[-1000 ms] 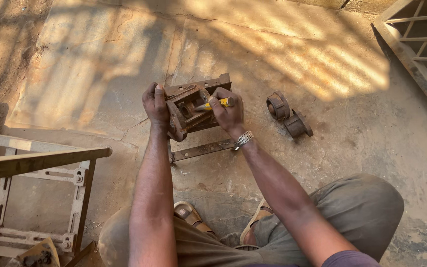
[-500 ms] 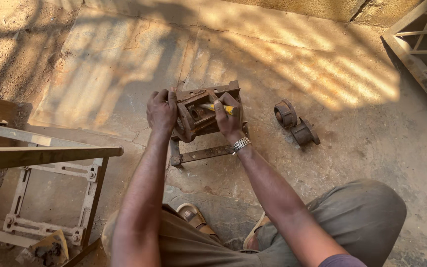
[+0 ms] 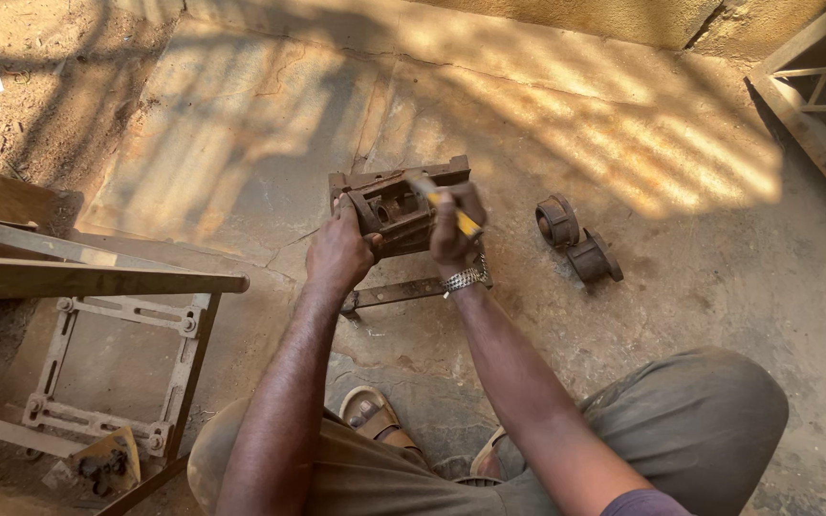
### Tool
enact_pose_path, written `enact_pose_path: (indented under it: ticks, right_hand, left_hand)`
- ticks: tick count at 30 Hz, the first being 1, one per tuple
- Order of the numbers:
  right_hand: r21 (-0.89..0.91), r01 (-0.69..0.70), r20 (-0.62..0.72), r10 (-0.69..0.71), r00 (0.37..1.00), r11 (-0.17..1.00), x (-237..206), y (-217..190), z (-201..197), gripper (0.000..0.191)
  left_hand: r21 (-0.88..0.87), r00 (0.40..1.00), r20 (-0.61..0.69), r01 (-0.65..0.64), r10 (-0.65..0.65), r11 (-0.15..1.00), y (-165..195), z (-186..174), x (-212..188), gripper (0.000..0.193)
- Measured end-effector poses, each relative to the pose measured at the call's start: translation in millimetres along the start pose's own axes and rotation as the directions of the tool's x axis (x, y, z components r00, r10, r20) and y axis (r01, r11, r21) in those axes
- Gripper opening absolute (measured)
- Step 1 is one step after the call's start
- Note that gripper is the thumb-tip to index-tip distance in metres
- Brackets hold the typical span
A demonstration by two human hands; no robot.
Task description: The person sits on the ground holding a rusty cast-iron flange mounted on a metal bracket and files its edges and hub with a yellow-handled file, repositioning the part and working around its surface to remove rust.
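A rusty box-shaped metal housing (image 3: 396, 203) stands on the concrete floor in front of me. My left hand (image 3: 338, 250) grips its left side and holds it steady. My right hand (image 3: 453, 227) is closed around a yellow-handled tool (image 3: 461, 220), blurred with motion, whose tip reaches into the top of the housing. A metal bracelet (image 3: 463, 279) sits on my right wrist. A flat rusty metal bar (image 3: 396, 293) lies on the floor just under my hands.
Two rusty round metal parts (image 3: 576, 239) lie to the right of the housing. A metal frame (image 3: 97, 287) with a flat perforated plate (image 3: 117, 363) under it stands at the left. A metal grille (image 3: 819, 86) fills the top right. My sandalled feet (image 3: 375, 420) are below.
The view has shifted, so the housing sits lower in frame. My right hand has turned and moved the yellow-handled tool at the top of the housing. My left hand keeps its grip.
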State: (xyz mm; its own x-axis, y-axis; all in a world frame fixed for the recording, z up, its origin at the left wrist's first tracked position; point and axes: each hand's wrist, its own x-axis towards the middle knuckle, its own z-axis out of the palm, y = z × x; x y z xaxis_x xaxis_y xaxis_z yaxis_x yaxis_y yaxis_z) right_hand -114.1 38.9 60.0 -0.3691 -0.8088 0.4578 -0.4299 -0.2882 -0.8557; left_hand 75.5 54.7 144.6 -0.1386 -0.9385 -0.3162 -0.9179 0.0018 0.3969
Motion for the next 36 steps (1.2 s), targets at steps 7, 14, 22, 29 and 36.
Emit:
enact_pose_path:
  ticks: [7, 14, 22, 29, 36]
  right_hand:
    - [0.315, 0.102, -0.278, -0.011, 0.960, 0.944, -5.1, -11.6, -8.3, 0.028]
    - [0.174, 0.074, -0.137, -0.051, 0.989, 0.982, -2.2, -27.5, -6.7, 0.031]
    - [0.153, 0.103, -0.166, -0.077, 0.983, 0.983, -10.1, -39.9, -8.3, 0.031]
    - [0.006, 0.035, -0.090, -0.034, 0.995, 0.999, -15.4, -34.2, -2.0, 0.030]
    - [-0.014, 0.098, -0.083, -0.099, 0.992, 0.995, -24.8, -38.6, -1.0, 0.029]
  left_hand:
    - [0.058, 0.999, 0.034, 0.015, -0.017, 0.998, 9.6, -11.7, -1.3, 0.067]
    - [0.100, 1.000, 0.008, 0.003, -0.004, 0.995, 4.0, -12.4, 6.0, 0.057]
    - [0.109, 0.999, 0.036, -0.015, 0.011, 0.994, 0.7, -10.7, 9.2, 0.053]
    - [0.082, 0.998, 0.059, 0.013, -0.018, 0.997, 5.4, -19.9, 5.9, 0.055]
    - [0.002, 0.999, 0.049, 0.019, -0.019, 1.000, -9.1, -24.1, 20.6, 0.052]
